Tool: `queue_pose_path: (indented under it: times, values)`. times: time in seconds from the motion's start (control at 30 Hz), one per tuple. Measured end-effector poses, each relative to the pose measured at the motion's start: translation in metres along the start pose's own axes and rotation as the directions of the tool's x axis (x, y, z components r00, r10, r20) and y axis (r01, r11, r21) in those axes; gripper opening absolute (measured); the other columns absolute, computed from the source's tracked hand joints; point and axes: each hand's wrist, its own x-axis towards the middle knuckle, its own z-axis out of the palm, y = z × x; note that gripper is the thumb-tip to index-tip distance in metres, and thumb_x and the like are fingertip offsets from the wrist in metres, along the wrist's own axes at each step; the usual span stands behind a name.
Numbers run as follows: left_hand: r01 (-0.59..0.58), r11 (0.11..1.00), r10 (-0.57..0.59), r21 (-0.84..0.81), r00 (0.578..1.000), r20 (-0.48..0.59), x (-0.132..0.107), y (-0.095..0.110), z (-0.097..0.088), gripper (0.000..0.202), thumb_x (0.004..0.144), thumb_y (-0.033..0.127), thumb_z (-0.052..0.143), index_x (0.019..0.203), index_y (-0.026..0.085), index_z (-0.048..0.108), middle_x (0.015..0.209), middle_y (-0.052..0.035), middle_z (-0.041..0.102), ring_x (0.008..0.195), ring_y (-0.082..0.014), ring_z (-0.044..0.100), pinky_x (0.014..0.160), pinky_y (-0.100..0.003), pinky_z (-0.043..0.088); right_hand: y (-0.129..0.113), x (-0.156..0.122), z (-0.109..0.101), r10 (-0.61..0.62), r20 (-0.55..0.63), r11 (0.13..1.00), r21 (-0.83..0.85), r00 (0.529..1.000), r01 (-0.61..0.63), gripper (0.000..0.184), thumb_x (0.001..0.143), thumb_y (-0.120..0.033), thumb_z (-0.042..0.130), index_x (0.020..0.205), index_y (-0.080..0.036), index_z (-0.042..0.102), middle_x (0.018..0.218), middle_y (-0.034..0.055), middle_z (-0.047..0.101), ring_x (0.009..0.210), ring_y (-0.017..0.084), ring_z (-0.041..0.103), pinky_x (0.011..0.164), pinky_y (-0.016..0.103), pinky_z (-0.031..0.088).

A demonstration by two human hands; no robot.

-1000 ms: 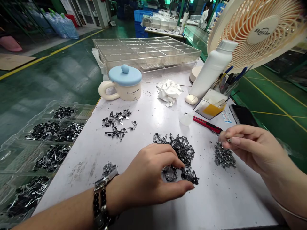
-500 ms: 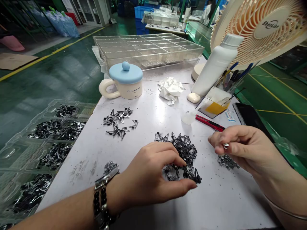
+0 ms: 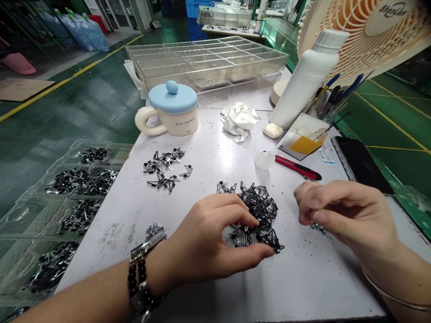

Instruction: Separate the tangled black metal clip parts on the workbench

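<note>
Some bare tabletop separates the wide left hand, at black pieces, from the narrowly pinched right hand.

From here I see a bare left hand, with a silver-toned watch and round black beads with metallic accents at its wrist. A thin, shiny bangle circles the bare right forearm.

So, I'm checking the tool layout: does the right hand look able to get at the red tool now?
Probably yes: the red tool lies just beyond the right hand, with nothing standing between them. The hand's fingers look pinched, though, so they would likely need to open first.
</note>
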Motion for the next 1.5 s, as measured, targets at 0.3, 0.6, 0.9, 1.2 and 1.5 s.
queue_pose_path:
  times: [0.3,0.6,0.9,1.2,1.5]
  values:
    - [-0.017,1.0,0.017,-0.001,1.0,-0.008,0.0,-0.001,0.0,0.023,0.069,0.027,0.078,0.077,0.008,0.067,0.071,-0.0081,0.066,0.064,-0.0152,0.061,0.06,-0.028,0.054,-0.004,-0.002,0.003,-0.062,0.012,0.993,-0.101,0.998,0.063,0.027,0.078,-0.006,0.062,0.099,-0.024,0.062,0.082,0.0017,0.069,0.079,0.014,0.067,0.072,0.028,0.056]
    - [-0.032,0.998,0.033,0.05,0.999,-0.008,0.0,-0.001,0.0,0.022,0.071,0.028,0.076,0.08,0.01,0.067,0.074,-0.0072,0.067,0.066,-0.0149,0.062,0.062,-0.028,0.054,-0.004,-0.005,0.006,-0.135,0.018,0.957,-0.255,0.991,0.135,0.035,0.079,0.0,0.055,0.103,-0.024,0.059,0.087,0.001,0.071,0.081,0.017,0.068,0.073,0.032,0.058]
    - [-0.211,0.91,0.254,0.357,0.964,-0.077,-0.005,-0.001,0.0,0.025,0.073,0.033,0.075,0.08,0.011,0.067,0.074,-0.007,0.067,0.066,-0.0169,0.062,0.059,-0.032,0.05,-0.01,-0.01,0.017,-0.146,0.04,0.894,-0.422,0.988,0.149,0.039,0.079,0.0,0.054,0.111,-0.022,0.058,0.091,0.0014,0.07,0.088,0.015,0.065,0.079,0.03,0.054]
    - [-0.306,0.814,0.381,0.493,0.923,-0.057,-0.005,0.005,0.0,0.024,0.074,0.031,0.074,0.081,0.01,0.065,0.073,-0.005,0.068,0.065,-0.0159,0.061,0.062,-0.033,0.046,-0.006,-0.006,0.025,-0.109,0.133,0.881,-0.446,0.985,0.157,0.027,0.076,-0.002,0.061,0.098,-0.018,0.061,0.079,0.0019,0.056,0.077,0.012,0.052,0.065,0.031,0.044]
    - [-0.323,0.801,0.397,0.504,0.917,-0.043,-0.008,0.004,0.001,0.022,0.075,0.03,0.073,0.079,0.01,0.064,0.073,-0.0052,0.068,0.065,-0.0167,0.061,0.062,-0.034,0.045,-0.004,-0.008,0.027,-0.099,0.136,0.855,-0.495,0.986,0.154,0.026,0.076,-0.005,0.062,0.097,-0.02,0.061,0.08,0.0016,0.053,0.077,0.012,0.05,0.063,0.029,0.043]
